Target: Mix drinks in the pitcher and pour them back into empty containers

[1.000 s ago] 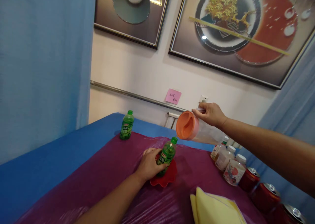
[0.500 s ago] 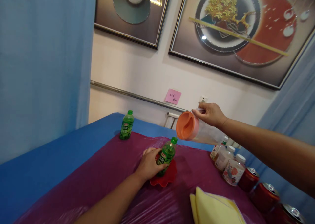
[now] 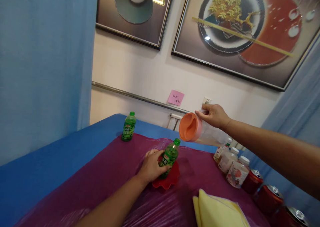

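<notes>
My left hand (image 3: pixel 152 167) is wrapped round a green-labelled bottle (image 3: pixel 170 157), which stands slightly tilted on a red scalloped dish (image 3: pixel 172 178). Above and to the right, my right hand (image 3: pixel 212 115) grips the handle of a clear pitcher (image 3: pixel 210 133). The pitcher lies tipped to the left, its orange lid (image 3: pixel 188 127) just above and beside the bottle's mouth. Pale liquid shows inside the pitcher. Whether a stream leaves the lid is too small to tell.
Another green bottle (image 3: pixel 129 127) stands at the back left of the purple sheet (image 3: pixel 100 187). Along the right are several bottles (image 3: pixel 238 173) and red cans (image 3: pixel 269 198). A folded yellow cloth (image 3: pixel 217 210) lies at the front right. A metal rail (image 3: pixel 132 95) crosses the wall behind.
</notes>
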Demonstrator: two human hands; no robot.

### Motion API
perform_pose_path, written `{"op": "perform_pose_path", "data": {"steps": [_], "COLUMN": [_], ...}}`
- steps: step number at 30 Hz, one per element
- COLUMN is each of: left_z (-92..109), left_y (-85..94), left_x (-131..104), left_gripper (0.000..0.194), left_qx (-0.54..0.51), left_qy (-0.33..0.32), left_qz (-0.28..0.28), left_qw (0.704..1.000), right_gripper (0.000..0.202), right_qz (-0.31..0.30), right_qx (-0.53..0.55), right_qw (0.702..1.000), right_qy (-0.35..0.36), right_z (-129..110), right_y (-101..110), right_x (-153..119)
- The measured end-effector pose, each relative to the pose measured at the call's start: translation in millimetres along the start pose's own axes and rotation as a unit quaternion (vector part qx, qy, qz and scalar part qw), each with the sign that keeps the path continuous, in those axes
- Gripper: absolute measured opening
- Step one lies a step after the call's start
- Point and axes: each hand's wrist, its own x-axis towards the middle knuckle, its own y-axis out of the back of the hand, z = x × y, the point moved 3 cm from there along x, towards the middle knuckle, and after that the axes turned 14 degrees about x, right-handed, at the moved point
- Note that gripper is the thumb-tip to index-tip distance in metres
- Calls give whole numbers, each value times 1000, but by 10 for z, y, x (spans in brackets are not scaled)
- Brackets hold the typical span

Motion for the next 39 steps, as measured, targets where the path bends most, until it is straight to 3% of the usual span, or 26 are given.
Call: {"op": "perform_pose_path", "data": {"steps": [39], "left_z": [11], "left_y": [19], "left_x": [-11], "left_gripper": [62], "left_qx": [2], "left_qy": [-1], "left_qz": [4], "left_qw": [1000], "right_gripper": [41], "right_qz": [0], "right_qx": [-4], "right_qw": [1000], "right_qy": [6], "right_z": [-9], "right_y": [-1], "right_x": [-13]}}
